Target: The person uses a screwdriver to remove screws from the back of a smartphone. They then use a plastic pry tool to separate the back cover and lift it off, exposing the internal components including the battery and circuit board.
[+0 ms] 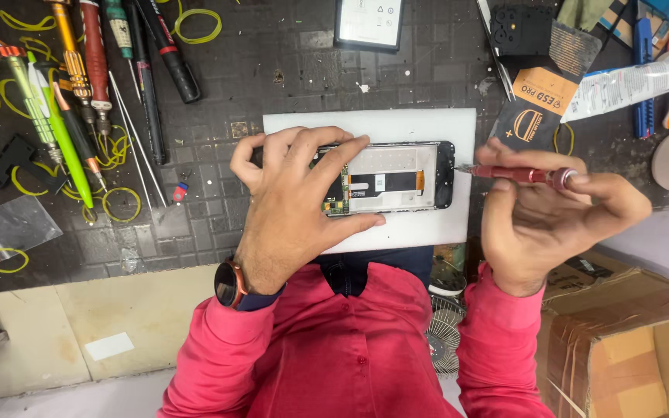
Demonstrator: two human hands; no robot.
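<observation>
Working at a dark, worn cutting mat (288, 70) laid over a pale bench, with the opened phone (396, 176) taken as the landmark for everything else. Lying far left of the phone: a row of screwdrivers (79, 77) with green, orange, red and black handles, loose yellow rubber bands (121, 203) scattered among them, and a small clear plastic bag (15, 224) lower down. Resting under the phone: a white pad (420, 128), with the phone lying flat and lengthwise across its middle, back cover already off, pale inner frame, black flex strip and a green circuit board near its left end all exposed. Pressing down over the phone's left end: the left hand (292, 209), fingers spread and curled around the edges, clamping the body steady; a dark wristwatch (230, 282) showing at the wrist above a red sleeve. Sitting above the phone, near the mat's top edge: a flat battery-like slab (369, 23) with a white label. Touching just at the phone's right end: the tip of a red precision screwdriver (516, 173), pinched closed in the right hand (551, 220), thumb and fingers wrapped around the handle. Lying right of and above the phone: an orange-and-black packet (540, 108), a white tube (629, 83), and lower right a cardboard box (621, 333). Judging by the bare internals, seeming well into disassembly, with the board and frame still seated.
</observation>
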